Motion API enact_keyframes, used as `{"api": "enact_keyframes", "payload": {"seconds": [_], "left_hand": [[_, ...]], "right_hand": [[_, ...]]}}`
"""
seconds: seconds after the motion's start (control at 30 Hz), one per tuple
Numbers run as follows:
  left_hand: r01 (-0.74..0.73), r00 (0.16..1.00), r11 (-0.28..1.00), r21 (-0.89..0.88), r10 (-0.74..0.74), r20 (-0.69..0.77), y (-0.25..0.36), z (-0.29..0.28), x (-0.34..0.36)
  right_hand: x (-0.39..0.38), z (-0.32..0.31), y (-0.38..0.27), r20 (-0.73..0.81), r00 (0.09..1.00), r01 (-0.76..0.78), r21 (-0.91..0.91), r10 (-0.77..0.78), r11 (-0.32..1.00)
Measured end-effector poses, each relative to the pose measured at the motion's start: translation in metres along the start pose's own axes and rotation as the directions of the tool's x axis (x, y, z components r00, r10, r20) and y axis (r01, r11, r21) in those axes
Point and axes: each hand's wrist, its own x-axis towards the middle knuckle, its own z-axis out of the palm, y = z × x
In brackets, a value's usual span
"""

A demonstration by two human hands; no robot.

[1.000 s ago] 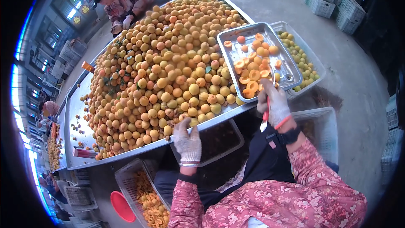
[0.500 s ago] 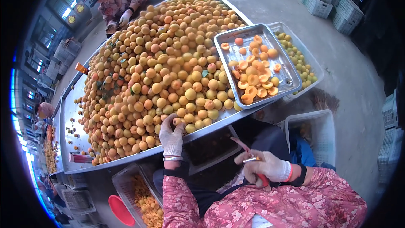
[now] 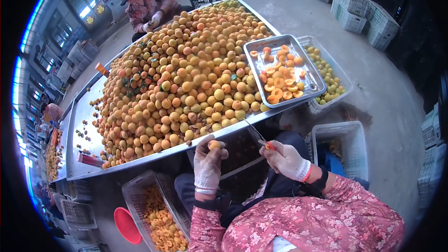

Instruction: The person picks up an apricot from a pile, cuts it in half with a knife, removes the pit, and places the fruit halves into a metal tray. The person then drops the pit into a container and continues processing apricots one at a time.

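Above my lap, just off the table's near edge, my left hand in a whitish glove is closed around a yellow-orange apricot. My gloved right hand grips a red-handled tool with a thin, pointed blade. Its tip points up and left toward the table rim, apart from the held apricot. Before me, a large heap of apricots covers much of the metal table. A steel tray at the table's right corner holds halved apricots and a few that look whole.
Greenish fruit fills a pale crate beyond the tray. Below the table stand a crate of apricot halves, a red basin and another pale crate. A co-worker is at the table's far left side. Stacked crates stand far right.
My left hand has drawn back from the heap with an apricot in it. My right hand has turned, so the blade now points up-left. The whole view has shifted slightly.
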Motion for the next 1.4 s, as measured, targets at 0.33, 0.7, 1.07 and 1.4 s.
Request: {"api": "enact_keyframes", "payload": {"seconds": [0.33,0.7,1.07,1.4], "left_hand": [[-0.015,0.999,0.943,0.332,-0.002,0.049,0.015,0.003,-0.071],[-0.137,0.989,0.858,0.495,0.093,0.112,0.017,-0.015,-0.097],[-0.427,0.903,0.452,0.783,0.265,0.339,0.024,-0.018,-0.109],[-0.490,0.859,0.259,0.832,0.306,0.411,0.010,-0.022,-0.110]], "right_hand": [[-0.010,0.059,-0.012,0.181,0.983,-0.028,0.061,0.016,0.998],[-0.020,0.081,-0.007,0.269,0.948,0.280,-0.461,-0.168,0.842],[-0.029,0.088,0.005,0.276,0.940,0.322,-0.533,-0.199,0.782],[-0.026,0.095,-0.002,0.320,0.819,-0.523,0.079,0.476,0.848]]}}
